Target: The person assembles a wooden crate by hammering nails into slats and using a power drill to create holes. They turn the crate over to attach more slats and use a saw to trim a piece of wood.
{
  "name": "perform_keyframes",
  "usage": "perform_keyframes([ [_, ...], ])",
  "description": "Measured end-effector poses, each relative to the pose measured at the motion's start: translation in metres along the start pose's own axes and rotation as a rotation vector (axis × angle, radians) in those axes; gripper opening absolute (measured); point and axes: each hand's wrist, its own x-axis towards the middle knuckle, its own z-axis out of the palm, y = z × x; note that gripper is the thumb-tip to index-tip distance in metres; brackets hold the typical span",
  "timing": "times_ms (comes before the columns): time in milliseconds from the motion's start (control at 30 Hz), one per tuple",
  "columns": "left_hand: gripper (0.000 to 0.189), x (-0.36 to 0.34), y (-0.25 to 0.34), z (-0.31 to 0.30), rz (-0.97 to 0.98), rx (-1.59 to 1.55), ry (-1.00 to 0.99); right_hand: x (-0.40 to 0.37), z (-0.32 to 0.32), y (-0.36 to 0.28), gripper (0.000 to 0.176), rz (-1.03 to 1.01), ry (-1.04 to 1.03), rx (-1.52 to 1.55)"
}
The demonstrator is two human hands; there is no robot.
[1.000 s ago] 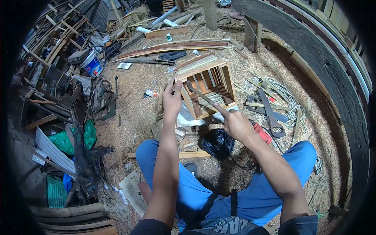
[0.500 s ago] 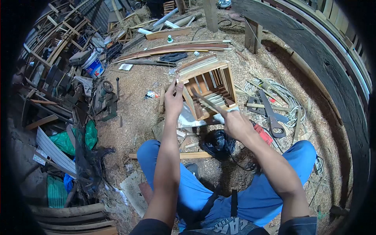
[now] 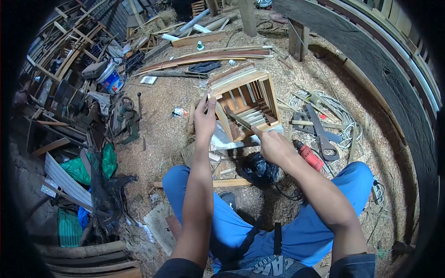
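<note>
A slatted wooden crate (image 3: pixel 242 80) lies tilted in front of me, its open side facing me. My left hand (image 3: pixel 205 113) is closed on the crate's left edge, with the thumb on the front corner. My right hand (image 3: pixel 276 147) is wrapped around the handle of a hammer (image 3: pixel 244 123). The hammer reaches across the crate's opening, and its dark head is at the inner face of the left side. Beneath the crate is a pale, flat-topped support (image 3: pixel 221 139). A black plastic bag (image 3: pixel 257 169) lies just below it, between my legs.
On the right lie a red power drill (image 3: pixel 309 156), a handsaw (image 3: pixel 320 132) and a coiled pale cable (image 3: pixel 345 121). Long wood strips (image 3: pixel 218 59) cross the ground ahead. At left stand a metal vise (image 3: pixel 126 113) and a paint bucket (image 3: pixel 111 78). A heavy beam (image 3: pixel 371 58) borders the right.
My right hand has shifted slightly left and down, and the hammer head has dropped a little along the crate's left side. My left hand keeps its hold on the crate.
</note>
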Motion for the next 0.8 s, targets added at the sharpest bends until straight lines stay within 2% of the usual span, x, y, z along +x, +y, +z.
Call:
perform_keyframes([
  [33,0.063,0.002,-0.001,0.000,0.021,-0.021,0.005,0.002,-0.007,-0.003,0.061,0.003,0.010,0.006],
  [100,0.063,0.002,0.002,-0.001,0.003,0.003,-0.004,0.004,-0.023,-0.010,0.061,0.152,-0.177,0.103],
  [133,0.063,-0.001,0.005,-0.002,-0.019,0.017,-0.004,0.004,-0.016,-0.005,0.062,0.134,-0.119,0.124],
  [233,0.062,-0.002,0.007,-0.001,-0.023,0.046,0.001,0.003,-0.005,-0.001,0.063,0.058,-0.161,0.024],
  [400,0.061,-0.001,0.005,0.000,-0.014,-0.004,-0.007,0.002,-0.025,-0.013,0.060,0.174,-0.189,0.094],
  [500,0.061,-0.002,0.000,-0.001,-0.016,0.014,0.005,0.003,-0.021,-0.013,0.060,0.176,-0.210,0.050],
  [567,0.060,0.001,-0.005,0.000,0.019,0.031,0.011,-0.001,-0.014,-0.008,0.061,0.100,-0.212,0.016],
  [667,0.060,0.002,-0.007,-0.001,0.034,-0.005,0.008,0.002,-0.028,-0.020,0.062,0.137,-0.186,0.062],
  [767,0.059,-0.004,0.004,-0.002,-0.044,0.004,0.001,0.004,-0.026,-0.021,0.061,0.163,-0.143,0.076],
  [800,0.059,-0.002,-0.002,-0.003,-0.016,0.025,-0.006,0.007,-0.019,-0.017,0.062,0.157,-0.183,0.046],
])
